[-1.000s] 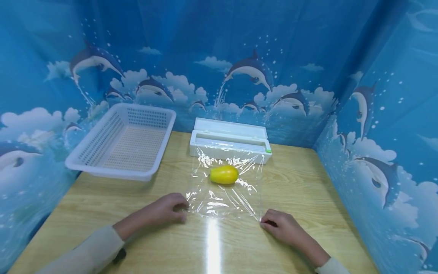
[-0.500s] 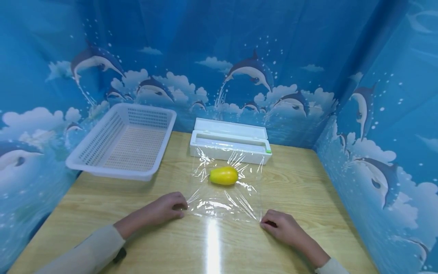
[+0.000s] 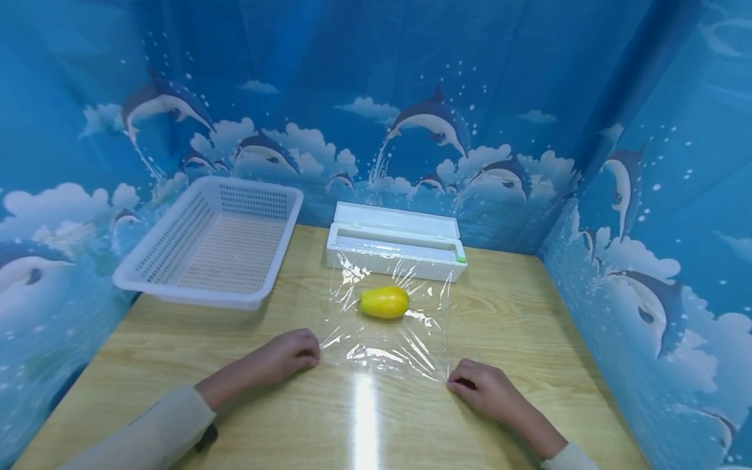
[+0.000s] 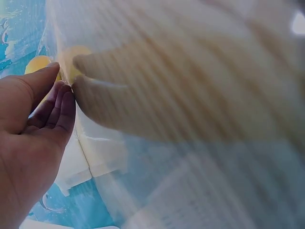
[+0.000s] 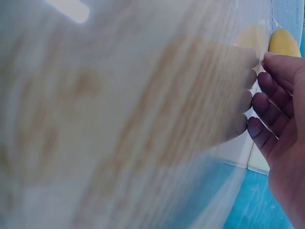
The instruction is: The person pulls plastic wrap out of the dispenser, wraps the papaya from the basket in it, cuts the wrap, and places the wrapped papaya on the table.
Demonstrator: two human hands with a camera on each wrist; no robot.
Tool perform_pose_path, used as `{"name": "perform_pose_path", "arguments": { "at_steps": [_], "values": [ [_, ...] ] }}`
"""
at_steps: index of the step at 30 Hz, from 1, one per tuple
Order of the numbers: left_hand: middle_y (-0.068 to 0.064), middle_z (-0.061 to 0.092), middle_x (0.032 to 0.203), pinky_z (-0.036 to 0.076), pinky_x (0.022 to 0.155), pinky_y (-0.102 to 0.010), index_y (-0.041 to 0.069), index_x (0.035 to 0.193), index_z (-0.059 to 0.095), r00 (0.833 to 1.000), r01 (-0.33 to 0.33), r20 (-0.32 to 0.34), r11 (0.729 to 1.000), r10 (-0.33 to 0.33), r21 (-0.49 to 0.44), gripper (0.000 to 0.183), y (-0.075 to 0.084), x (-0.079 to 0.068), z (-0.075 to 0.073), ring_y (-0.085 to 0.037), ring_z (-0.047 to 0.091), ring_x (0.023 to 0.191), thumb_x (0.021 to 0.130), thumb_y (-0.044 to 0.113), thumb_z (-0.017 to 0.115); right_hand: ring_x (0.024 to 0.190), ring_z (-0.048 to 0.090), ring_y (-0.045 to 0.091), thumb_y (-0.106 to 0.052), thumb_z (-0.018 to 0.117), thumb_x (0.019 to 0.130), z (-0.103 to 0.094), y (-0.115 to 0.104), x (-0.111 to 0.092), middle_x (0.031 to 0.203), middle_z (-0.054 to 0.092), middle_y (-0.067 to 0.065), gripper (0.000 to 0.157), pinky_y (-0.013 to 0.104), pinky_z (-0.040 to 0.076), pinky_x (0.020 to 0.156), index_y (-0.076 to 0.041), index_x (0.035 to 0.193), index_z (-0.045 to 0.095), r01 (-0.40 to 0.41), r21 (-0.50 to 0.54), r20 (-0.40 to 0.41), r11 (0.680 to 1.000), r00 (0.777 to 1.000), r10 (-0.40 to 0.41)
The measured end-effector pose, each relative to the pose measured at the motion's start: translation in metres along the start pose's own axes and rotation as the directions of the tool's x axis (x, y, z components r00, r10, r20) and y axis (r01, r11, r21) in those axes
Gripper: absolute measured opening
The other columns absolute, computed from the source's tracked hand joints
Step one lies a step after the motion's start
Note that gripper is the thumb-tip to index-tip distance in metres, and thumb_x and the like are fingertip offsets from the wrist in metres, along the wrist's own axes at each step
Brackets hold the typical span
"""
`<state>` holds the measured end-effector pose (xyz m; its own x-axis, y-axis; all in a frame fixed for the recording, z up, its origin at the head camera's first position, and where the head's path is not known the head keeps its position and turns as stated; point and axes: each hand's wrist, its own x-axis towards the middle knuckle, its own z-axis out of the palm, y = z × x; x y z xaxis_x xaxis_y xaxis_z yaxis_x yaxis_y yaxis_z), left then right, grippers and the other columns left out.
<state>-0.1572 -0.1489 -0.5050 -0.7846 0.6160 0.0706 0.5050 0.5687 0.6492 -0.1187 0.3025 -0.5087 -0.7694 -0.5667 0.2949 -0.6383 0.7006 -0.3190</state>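
Observation:
A clear sheet of cling film (image 3: pixel 376 356) runs from the front of a white cling film dispenser (image 3: pixel 396 254) toward me over the table. On the film, close to the dispenser, lies a yellow papaya-like fruit (image 3: pixel 384 302) with a greenish left end. My left hand (image 3: pixel 288 356) pinches the film's near left corner between thumb and fingertips, down at the tabletop. At the near right corner my right hand (image 3: pixel 484 388) pinches the film the same way. Creases run inward from both corners. In the wrist views each hand's fingertips (image 4: pixel 57 71) meet their reflection in the glossy tabletop.
A white perforated plastic basket (image 3: pixel 220 297) stands at the back left. The dispenser's lid (image 3: pixel 396 220) is raised at the back. A blue dolphin-print curtain (image 3: pixel 352 98) borders the wooden table (image 3: pixel 282 424) behind and on the right.
My left thumb and fingers have closed together on the film's corner, moving slightly left. The film's near edge looks tauter, with shifted creases. My right hand has stayed in place.

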Motion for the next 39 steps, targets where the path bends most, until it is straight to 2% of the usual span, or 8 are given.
{"name": "perform_pose_path", "arguments": {
  "at_steps": [4,12,15,20,23,31,35,39],
  "values": [
    [0.011,0.062,0.095,0.056,0.085,-0.029,0.015,0.092,0.072,1.0,0.025,-0.003,1.0,-0.025,-0.01,0.005,0.001,-0.001,-0.001,-0.006,0.06,0.091,0.093,0.019,0.07,0.074,0.054,-0.007,-0.017,0.08,0.085,-0.001,-0.001,0.001,0.084,0.061,-0.02,0.013,0.019,0.05,0.062,-0.026,0.091,0.072,-0.008,0.007,-0.002,1.0,1.0,0.008],
    [0.012,0.066,0.091,0.056,0.082,-0.03,0.017,0.096,0.073,1.0,0.006,-0.012,1.0,-0.006,0.006,0.004,0.004,-0.001,-0.005,-0.005,0.061,0.087,0.093,0.017,0.07,0.073,0.052,-0.008,-0.017,0.079,0.086,-0.007,-0.001,0.002,0.084,0.059,-0.022,0.012,0.018,0.049,0.062,-0.025,0.091,0.072,-0.046,0.021,0.013,0.999,0.999,0.046],
    [0.012,0.066,0.093,0.057,0.083,-0.029,0.017,0.098,0.073,0.999,0.031,-0.008,1.0,-0.031,-0.006,0.006,0.007,-0.001,-0.006,-0.005,0.062,0.088,0.094,0.017,0.069,0.073,0.052,-0.008,-0.016,0.078,0.087,-0.013,0.0,0.003,0.084,0.059,-0.022,0.011,0.018,0.05,0.062,-0.024,0.092,0.073,-0.088,0.033,0.026,0.996,0.996,0.088],
    [0.01,0.069,0.095,0.058,0.083,-0.028,0.015,0.101,0.073,0.997,0.063,-0.039,0.997,-0.065,-0.047,0.009,0.014,0.0,-0.009,-0.008,0.065,0.091,0.094,0.015,0.069,0.072,0.051,-0.006,-0.016,0.076,0.089,-0.024,0.001,0.007,0.083,0.058,-0.023,0.009,0.018,0.049,0.061,-0.024,0.093,0.073,-0.161,0.063,0.042,0.985,0.986,0.158],
    [0.01,0.07,0.096,0.058,0.083,-0.027,0.016,0.103,0.073,0.993,0.089,-0.067,0.994,-0.093,-0.06,0.01,0.018,0.0,-0.011,-0.007,0.065,0.091,0.094,0.015,0.068,0.071,0.051,-0.006,-0.014,0.076,0.089,-0.028,0.002,0.011,0.082,0.057,-0.023,0.01,0.017,0.049,0.06,-0.023,0.091,0.073,-0.145,0.069,0.019,0.987,0.989,0.144],
    [0.009,0.07,0.095,0.057,0.077,-0.021,0.014,0.104,0.073,0.983,0.117,-0.124,0.985,-0.132,-0.125,0.011,0.019,0.006,-0.017,-0.006,0.064,0.088,0.094,0.015,0.069,0.07,0.05,-0.007,-0.007,0.077,0.086,-0.037,0.008,0.022,0.083,0.058,-0.02,0.012,0.015,0.047,0.056,-0.017,0.09,0.073,-0.015,0.052,-0.076,0.999,0.997,0.019],
    [0.008,0.069,0.095,0.057,0.078,-0.021,0.012,0.104,0.073,0.979,0.127,-0.143,0.981,-0.148,-0.146,0.011,0.021,0.011,-0.021,-0.007,0.063,0.089,0.094,0.015,0.069,0.07,0.048,-0.007,-0.006,0.077,0.086,-0.042,0.009,0.028,0.082,0.057,-0.019,0.016,0.015,0.045,0.056,-0.019,0.09,0.072,-0.009,0.023,-0.088,1.0,0.996,0.011],
    [0.007,0.07,0.096,0.057,0.077,-0.023,0.012,0.105,0.073,0.971,0.15,-0.158,0.972,-0.179,-0.181,0.011,0.02,0.017,-0.024,-0.008,0.063,0.089,0.095,0.016,0.068,0.07,0.047,-0.006,-0.008,0.075,0.089,-0.048,0.011,0.034,0.082,0.056,-0.018,0.012,0.015,0.043,0.056,-0.019,0.09,0.071,-0.013,-0.002,-0.099,1.0,0.995,0.013]
  ]
}}
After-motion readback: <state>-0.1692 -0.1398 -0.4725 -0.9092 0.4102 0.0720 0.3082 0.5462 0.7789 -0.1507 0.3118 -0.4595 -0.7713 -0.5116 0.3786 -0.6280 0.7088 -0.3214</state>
